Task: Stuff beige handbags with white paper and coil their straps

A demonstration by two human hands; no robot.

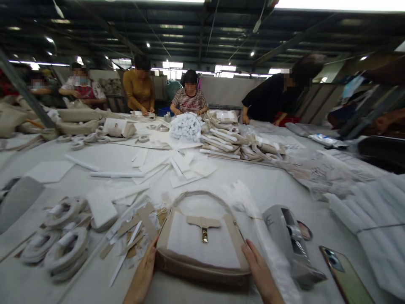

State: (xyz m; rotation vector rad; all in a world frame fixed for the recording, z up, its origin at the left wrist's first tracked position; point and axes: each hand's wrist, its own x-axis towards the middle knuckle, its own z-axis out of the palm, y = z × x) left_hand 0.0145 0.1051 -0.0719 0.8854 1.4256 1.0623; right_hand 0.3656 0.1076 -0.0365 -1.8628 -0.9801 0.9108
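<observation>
A beige handbag [202,242] with a white front panel, a gold clasp and a curved handle lies flat on the white table in front of me. My left hand [142,274] rests against its left side, fingers straight and together. My right hand [261,274] lies against its right side in the same flat way. Neither hand grips anything.
A grey tape dispenser [292,245] and a phone [346,276] lie to the right, with rolled white foam sheets [370,219] beyond. Coiled beige straps [61,245] and cardboard strips [133,230] sit at the left. Several people work at the far side among stacked bags [228,141].
</observation>
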